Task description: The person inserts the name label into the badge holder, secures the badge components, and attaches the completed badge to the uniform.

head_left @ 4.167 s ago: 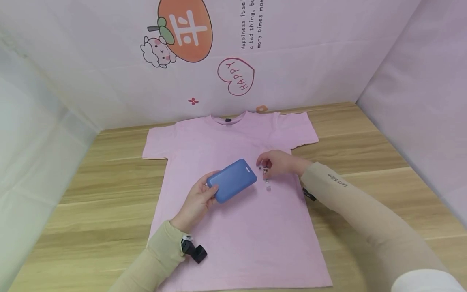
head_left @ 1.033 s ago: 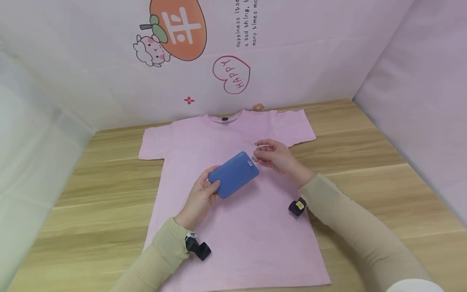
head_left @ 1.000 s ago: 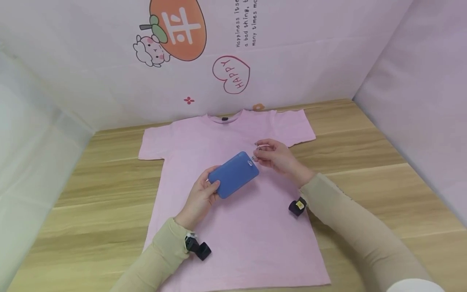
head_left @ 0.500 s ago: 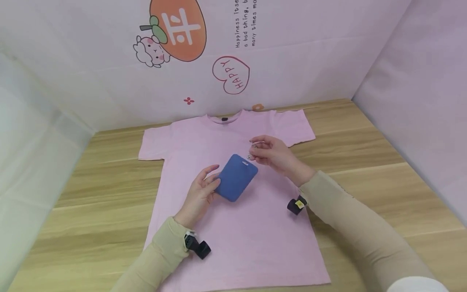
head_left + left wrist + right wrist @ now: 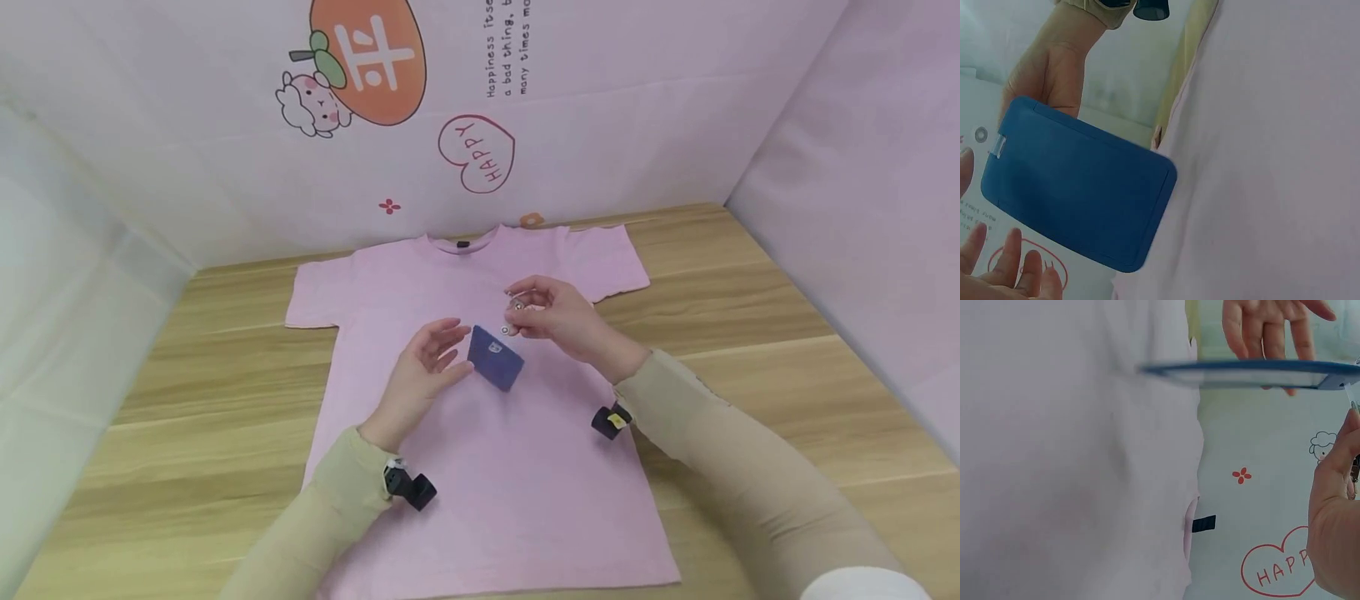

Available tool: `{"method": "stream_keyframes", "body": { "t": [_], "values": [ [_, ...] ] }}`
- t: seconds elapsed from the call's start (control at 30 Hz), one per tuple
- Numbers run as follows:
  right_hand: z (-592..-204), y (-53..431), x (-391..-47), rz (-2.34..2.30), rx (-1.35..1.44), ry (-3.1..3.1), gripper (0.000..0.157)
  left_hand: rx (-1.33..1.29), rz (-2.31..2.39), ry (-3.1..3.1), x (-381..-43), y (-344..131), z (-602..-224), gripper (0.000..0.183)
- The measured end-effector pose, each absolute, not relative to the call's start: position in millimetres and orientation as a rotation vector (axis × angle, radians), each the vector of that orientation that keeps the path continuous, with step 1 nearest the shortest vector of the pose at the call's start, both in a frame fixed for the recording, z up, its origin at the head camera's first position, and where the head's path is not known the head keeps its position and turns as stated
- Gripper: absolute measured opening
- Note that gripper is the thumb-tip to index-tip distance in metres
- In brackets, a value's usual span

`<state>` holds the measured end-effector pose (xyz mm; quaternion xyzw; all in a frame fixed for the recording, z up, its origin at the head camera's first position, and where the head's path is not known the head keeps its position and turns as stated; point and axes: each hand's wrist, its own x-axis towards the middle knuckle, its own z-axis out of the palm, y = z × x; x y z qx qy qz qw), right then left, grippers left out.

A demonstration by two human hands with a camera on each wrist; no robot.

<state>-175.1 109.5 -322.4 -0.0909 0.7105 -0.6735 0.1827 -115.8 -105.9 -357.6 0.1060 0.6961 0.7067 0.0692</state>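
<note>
A blue badge holder with a slot in one short edge hangs tilted above the pink T-shirt. My right hand pinches a small badge clip with shiny round studs, and the holder hangs below it. In the right wrist view the holder is nearly edge-on. My left hand is beside the holder with fingers spread and relaxed. Whether its fingertips touch the holder cannot be told. The left wrist view shows the holder's broad face between the left hand's fingers and the right hand.
The T-shirt lies flat on a wood-grain table, collar toward the back. A white printed cloth hangs behind, with plain cloth walls on both sides. A black wrist camera sits at the right wrist.
Earlier, the left hand gripped the holder while the right hand handled the clip near its slot. The left fingers have since let go, and the holder has swung and turned below the right hand.
</note>
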Motion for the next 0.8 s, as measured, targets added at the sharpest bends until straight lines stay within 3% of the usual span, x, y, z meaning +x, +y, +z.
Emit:
{"method": "stream_keyframes", "body": {
  "t": [0.8],
  "values": [
    [-317, 108, -172, -1.75, -0.557, 2.255, 0.034, 0.287, 1.982, 2.209, -124, -79, -354, 0.052]
  ]
}}
